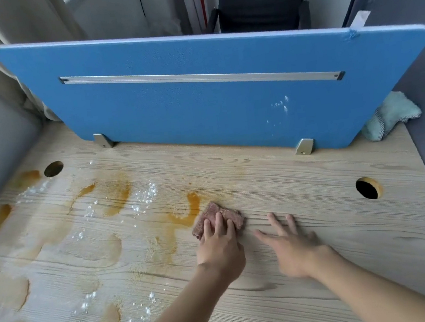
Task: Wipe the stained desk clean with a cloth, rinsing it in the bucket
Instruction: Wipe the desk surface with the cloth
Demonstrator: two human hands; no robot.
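The left hand lies flat on a small pinkish-brown cloth, its fingers fairly straight and pressing the cloth down onto the pale wood-grain desk. The cloth sticks out beyond the fingertips and touches the edge of an orange-brown stain just ahead of and to the left of that hand. The right hand is just beside the left, apart from the cloth. Its fingers are spread and straight over the bare desk and it holds nothing. It is slightly blurred, so I cannot tell whether it touches the surface. More orange-brown stains and scattered white powder spread well to the left of both hands. A round cable hole sits to the right of the right hand. Beyond the hands a blue partition stands upright across the back of the desk, with a crumpled teal cloth at its far right end.
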